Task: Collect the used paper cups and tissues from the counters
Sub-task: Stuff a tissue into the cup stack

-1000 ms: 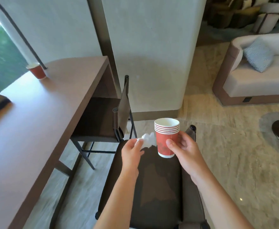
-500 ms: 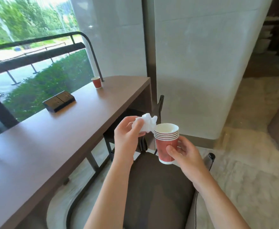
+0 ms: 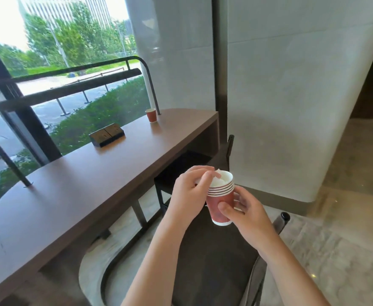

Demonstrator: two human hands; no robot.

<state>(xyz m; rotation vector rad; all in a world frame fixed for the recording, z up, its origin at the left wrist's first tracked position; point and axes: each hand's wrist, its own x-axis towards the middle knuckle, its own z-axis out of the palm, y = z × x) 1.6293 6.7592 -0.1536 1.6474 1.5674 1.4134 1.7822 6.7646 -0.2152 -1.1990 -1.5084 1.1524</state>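
My right hand (image 3: 245,212) grips a stack of several red paper cups (image 3: 222,200) with white rims, held upright over a dark chair seat. My left hand (image 3: 191,192) is at the stack's mouth, fingers pressing a crumpled white tissue (image 3: 219,181) into the top cup. Part of the tissue is hidden by those fingers. One more red paper cup (image 3: 151,115) stands alone at the far end of the brown counter (image 3: 75,191), beside a curved metal rail post.
A black block-shaped box (image 3: 106,135) sits on the counter by the window. A dark chair (image 3: 214,266) is below my hands, and another is tucked under the counter's end (image 3: 181,168). A white pillar (image 3: 291,107) rises to the right.
My left hand brought the tissue from beside the stack onto its mouth and pushed it into the top cup. My view turned left and up, so more of the counter and window shows.
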